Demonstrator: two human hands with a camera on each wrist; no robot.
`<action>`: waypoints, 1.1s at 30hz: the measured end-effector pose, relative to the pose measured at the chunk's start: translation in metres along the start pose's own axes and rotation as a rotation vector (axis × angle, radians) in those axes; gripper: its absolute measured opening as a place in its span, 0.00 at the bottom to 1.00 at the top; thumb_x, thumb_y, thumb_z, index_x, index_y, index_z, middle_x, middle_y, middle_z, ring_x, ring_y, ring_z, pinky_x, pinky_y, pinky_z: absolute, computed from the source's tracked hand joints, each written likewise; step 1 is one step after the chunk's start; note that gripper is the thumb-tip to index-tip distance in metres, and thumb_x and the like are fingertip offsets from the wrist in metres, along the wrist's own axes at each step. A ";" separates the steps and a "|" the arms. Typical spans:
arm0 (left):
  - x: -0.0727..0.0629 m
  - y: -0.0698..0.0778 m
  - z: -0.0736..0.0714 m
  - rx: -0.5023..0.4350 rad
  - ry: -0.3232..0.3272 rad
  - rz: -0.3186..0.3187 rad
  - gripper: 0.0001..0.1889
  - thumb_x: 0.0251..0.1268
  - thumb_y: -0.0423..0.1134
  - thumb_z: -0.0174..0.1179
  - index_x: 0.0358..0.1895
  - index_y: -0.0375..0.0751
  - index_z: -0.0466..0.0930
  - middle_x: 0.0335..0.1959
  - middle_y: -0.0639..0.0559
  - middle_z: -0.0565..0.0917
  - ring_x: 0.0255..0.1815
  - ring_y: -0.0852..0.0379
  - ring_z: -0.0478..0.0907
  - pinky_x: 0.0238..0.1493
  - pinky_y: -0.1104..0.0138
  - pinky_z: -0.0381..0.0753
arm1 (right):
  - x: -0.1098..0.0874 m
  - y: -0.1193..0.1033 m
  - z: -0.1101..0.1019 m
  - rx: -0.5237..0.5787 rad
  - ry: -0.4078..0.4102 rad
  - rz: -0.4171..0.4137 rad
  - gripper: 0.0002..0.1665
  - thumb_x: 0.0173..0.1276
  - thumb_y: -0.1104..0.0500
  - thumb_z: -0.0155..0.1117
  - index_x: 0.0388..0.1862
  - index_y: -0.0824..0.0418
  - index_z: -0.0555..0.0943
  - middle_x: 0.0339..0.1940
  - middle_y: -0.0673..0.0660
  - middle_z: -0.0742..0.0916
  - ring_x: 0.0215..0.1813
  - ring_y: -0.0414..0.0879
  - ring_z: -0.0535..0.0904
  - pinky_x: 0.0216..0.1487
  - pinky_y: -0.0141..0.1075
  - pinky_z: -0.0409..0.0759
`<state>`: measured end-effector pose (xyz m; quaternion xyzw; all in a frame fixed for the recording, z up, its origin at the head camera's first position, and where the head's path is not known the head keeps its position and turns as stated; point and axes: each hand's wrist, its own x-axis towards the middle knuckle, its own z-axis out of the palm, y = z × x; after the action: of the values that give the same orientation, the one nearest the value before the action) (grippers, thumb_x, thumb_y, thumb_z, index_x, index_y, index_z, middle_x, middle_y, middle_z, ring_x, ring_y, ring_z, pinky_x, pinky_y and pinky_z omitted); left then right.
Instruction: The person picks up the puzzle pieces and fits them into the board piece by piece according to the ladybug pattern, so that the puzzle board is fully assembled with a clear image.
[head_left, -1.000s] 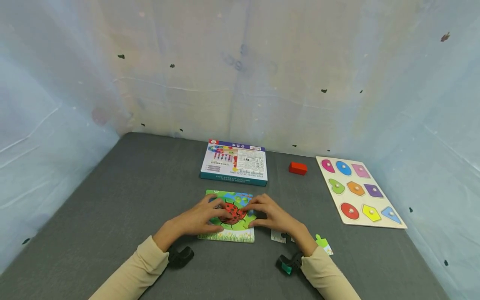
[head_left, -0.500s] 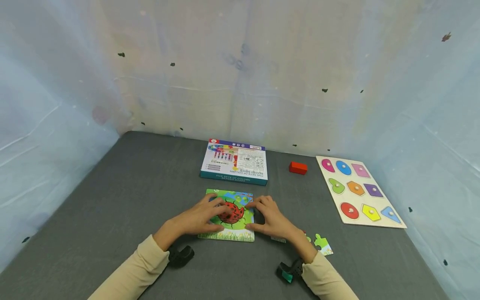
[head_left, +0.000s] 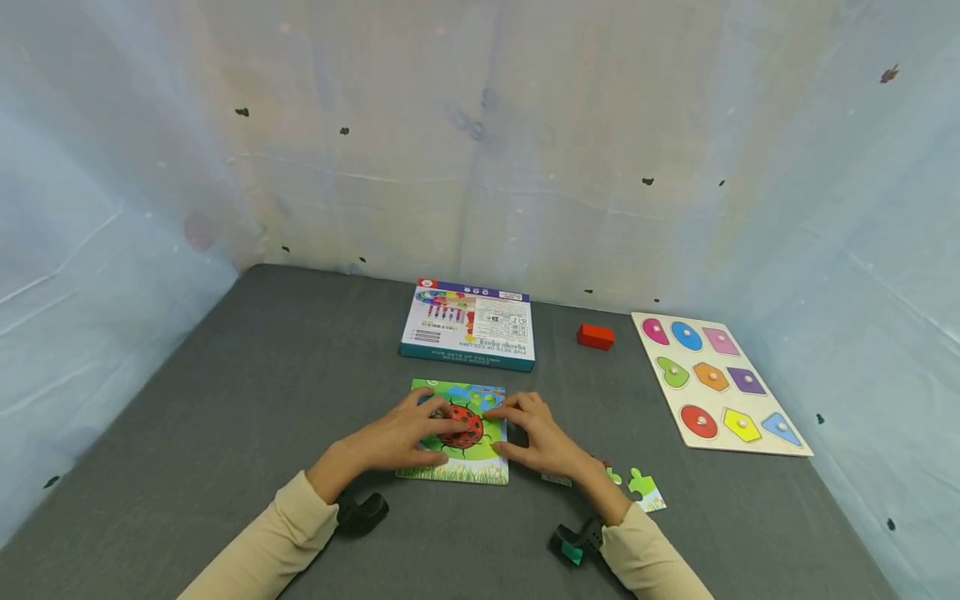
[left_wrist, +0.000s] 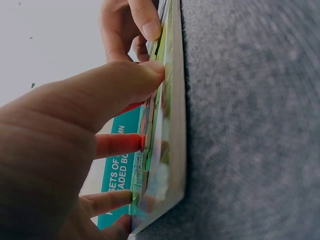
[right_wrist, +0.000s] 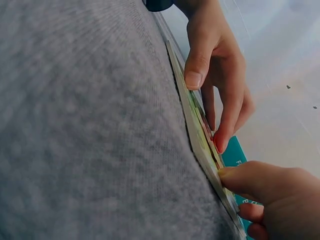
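A ladybug jigsaw puzzle (head_left: 459,473) lies in its tray on the grey table, green and blue around a red spotted ladybug. My left hand (head_left: 397,435) rests on its left side with fingers spread, some tips on the ladybug and the thumb near the lower edge. At the puzzle's right side, my right hand (head_left: 543,435) touches the surface with index fingertip and thumb tip apart. In the left wrist view, the left thumb (left_wrist: 145,75) presses on the puzzle's near side. The right thumb (right_wrist: 232,172) touches the puzzle edge in the right wrist view.
Loose jigsaw pieces (head_left: 647,490) lie right of the puzzle, partly hidden by my right forearm. Behind the puzzle is a flat toy box (head_left: 468,325), with a red block (head_left: 596,337) beside it. A wooden shape board (head_left: 720,385) lies at the right.
My right hand drew back slightly to the right, then came in again over the puzzle's right side. The ladybug's right side, notched half a second ago, now looks filled. My left hand stayed put.
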<state>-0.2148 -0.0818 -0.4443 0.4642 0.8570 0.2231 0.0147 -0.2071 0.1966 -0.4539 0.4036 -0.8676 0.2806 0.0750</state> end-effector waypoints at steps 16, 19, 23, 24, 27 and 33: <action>-0.001 -0.001 0.001 0.029 0.026 0.040 0.24 0.59 0.49 0.63 0.60 0.52 0.75 0.51 0.52 0.71 0.62 0.37 0.60 0.55 0.45 0.67 | 0.005 -0.003 0.003 -0.040 0.017 0.001 0.27 0.63 0.53 0.65 0.61 0.58 0.75 0.57 0.59 0.75 0.59 0.53 0.64 0.53 0.52 0.62; 0.000 -0.001 0.001 0.016 0.027 0.045 0.24 0.59 0.48 0.63 0.60 0.52 0.75 0.52 0.51 0.71 0.62 0.37 0.60 0.55 0.45 0.67 | 0.009 -0.004 0.005 -0.059 0.025 0.003 0.27 0.66 0.55 0.61 0.63 0.59 0.72 0.61 0.62 0.73 0.63 0.58 0.62 0.55 0.57 0.61; 0.000 0.000 0.000 0.003 0.026 0.046 0.25 0.60 0.48 0.63 0.61 0.51 0.74 0.53 0.50 0.71 0.62 0.37 0.60 0.54 0.45 0.67 | 0.011 -0.004 0.008 -0.088 0.030 0.007 0.24 0.67 0.58 0.60 0.62 0.59 0.73 0.60 0.64 0.73 0.64 0.61 0.61 0.55 0.59 0.62; 0.000 0.000 0.000 0.005 0.024 0.044 0.25 0.60 0.48 0.63 0.61 0.51 0.74 0.54 0.49 0.71 0.62 0.38 0.60 0.54 0.46 0.68 | 0.011 -0.003 0.009 -0.093 0.029 0.012 0.24 0.67 0.58 0.60 0.62 0.58 0.74 0.60 0.64 0.73 0.64 0.61 0.61 0.55 0.59 0.62; 0.000 0.000 -0.001 0.024 0.018 0.036 0.26 0.59 0.49 0.63 0.62 0.52 0.73 0.56 0.49 0.71 0.62 0.42 0.60 0.55 0.48 0.68 | 0.012 -0.003 0.010 -0.082 0.021 0.030 0.23 0.67 0.57 0.60 0.61 0.57 0.74 0.60 0.64 0.73 0.64 0.61 0.61 0.55 0.59 0.62; 0.000 0.001 -0.006 0.083 0.003 0.022 0.27 0.56 0.52 0.65 0.61 0.50 0.75 0.55 0.51 0.74 0.58 0.47 0.66 0.61 0.45 0.61 | 0.013 -0.001 0.010 -0.083 0.005 0.057 0.23 0.68 0.55 0.59 0.62 0.54 0.73 0.61 0.63 0.72 0.64 0.59 0.61 0.54 0.58 0.63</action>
<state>-0.2152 -0.0834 -0.4389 0.4734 0.8605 0.1883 -0.0084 -0.2138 0.1817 -0.4573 0.3747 -0.8894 0.2475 0.0855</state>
